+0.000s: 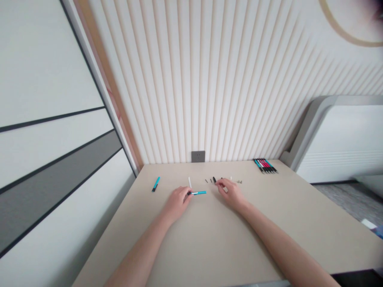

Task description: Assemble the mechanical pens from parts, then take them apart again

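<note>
My left hand [178, 201] rests on the beige table [209, 239] with its fingers closed on one end of a teal pen barrel [199, 193] that lies pointing right. My right hand [229, 192] is a little to the right, fingers pinched at a small dark pen part [220, 183]. Just beyond the hands lies a row of small loose pen parts [211, 180], with a white tube [189, 182] standing out at its left end. A second teal pen [155, 184] lies alone further left.
A bundle of several red, teal and black pens [265, 165] lies at the table's far right corner. A grey wall socket [198, 156] sits at the table's back edge. A white and grey cabinet [338, 139] stands to the right.
</note>
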Action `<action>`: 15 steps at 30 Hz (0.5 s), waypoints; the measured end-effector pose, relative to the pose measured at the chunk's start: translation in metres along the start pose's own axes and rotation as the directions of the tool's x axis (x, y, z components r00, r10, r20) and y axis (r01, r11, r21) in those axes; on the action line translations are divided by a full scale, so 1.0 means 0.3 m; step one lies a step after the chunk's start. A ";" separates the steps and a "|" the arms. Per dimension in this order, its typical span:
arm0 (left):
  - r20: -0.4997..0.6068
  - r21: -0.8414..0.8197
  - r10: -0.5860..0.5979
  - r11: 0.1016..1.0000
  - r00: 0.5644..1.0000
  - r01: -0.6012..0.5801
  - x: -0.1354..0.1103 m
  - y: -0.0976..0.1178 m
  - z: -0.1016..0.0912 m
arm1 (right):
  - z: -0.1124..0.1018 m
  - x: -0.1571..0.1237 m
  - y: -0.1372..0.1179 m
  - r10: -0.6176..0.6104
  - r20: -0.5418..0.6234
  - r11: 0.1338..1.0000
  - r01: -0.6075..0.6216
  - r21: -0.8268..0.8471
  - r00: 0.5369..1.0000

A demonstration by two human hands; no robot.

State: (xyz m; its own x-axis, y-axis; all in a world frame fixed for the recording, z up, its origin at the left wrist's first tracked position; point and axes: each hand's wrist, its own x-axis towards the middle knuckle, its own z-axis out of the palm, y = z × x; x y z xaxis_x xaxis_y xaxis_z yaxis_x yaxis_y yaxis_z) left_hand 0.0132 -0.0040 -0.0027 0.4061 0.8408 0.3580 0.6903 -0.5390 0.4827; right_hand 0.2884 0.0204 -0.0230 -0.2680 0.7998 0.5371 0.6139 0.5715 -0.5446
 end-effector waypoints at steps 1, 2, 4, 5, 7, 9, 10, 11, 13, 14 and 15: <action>-0.005 -0.009 -0.002 1.000 1.000 0.002 0.001 -0.003 0.002 | 0.014 -0.001 -0.018 -0.010 0.021 1.000 0.009 0.029 1.000; -0.010 -0.016 -0.002 1.000 1.000 0.002 0.001 -0.006 0.003 | 0.026 -0.002 -0.033 -0.027 0.038 0.998 0.025 0.054 0.999; -0.024 -0.031 -0.001 1.000 1.000 0.000 0.003 -0.011 0.006 | 0.046 -0.002 -0.054 -0.068 0.068 0.994 0.062 0.094 0.995; -0.029 -0.036 -0.001 0.999 1.000 0.000 0.004 -0.012 0.006 | 0.052 -0.001 -0.062 -0.089 0.081 0.991 0.080 0.110 0.993; -0.033 -0.041 -0.001 0.999 0.999 -0.001 0.005 -0.013 0.006 | 0.059 -0.001 -0.074 -0.115 0.099 0.985 0.101 0.140 0.988; -0.031 -0.041 0.001 0.999 1.000 -0.002 0.005 -0.011 0.006 | 0.058 0.000 -0.087 -0.117 0.092 0.981 0.101 0.167 0.989; -0.028 -0.039 0.002 0.999 1.000 -0.003 0.005 -0.010 0.005 | 0.055 0.000 -0.094 -0.113 0.083 0.979 0.096 0.178 0.990; -0.026 -0.036 0.003 0.999 1.000 -0.004 0.005 -0.008 0.005 | 0.052 0.000 -0.101 -0.105 0.076 0.978 0.090 0.187 0.992; -0.022 -0.032 0.004 0.999 1.000 -0.005 0.004 -0.005 0.004 | 0.047 0.001 -0.112 -0.090 0.069 0.977 0.075 0.201 0.994; -0.020 -0.031 0.006 0.999 1.000 -0.007 0.004 -0.003 0.004 | 0.045 0.001 -0.115 -0.085 0.069 0.976 0.070 0.207 0.994; -0.016 -0.031 0.009 0.999 1.000 -0.010 0.004 -0.001 0.004 | 0.044 0.000 -0.116 -0.083 0.070 0.975 0.067 0.212 0.994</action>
State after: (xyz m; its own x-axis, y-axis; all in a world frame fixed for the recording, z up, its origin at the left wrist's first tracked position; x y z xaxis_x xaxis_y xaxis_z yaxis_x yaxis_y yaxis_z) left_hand 0.0142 -0.0027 -0.0034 0.4032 0.8348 0.3749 0.6671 -0.5485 0.5041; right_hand 0.2574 0.0030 -0.0124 -0.3693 0.7604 0.5343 0.4230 0.6495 -0.6319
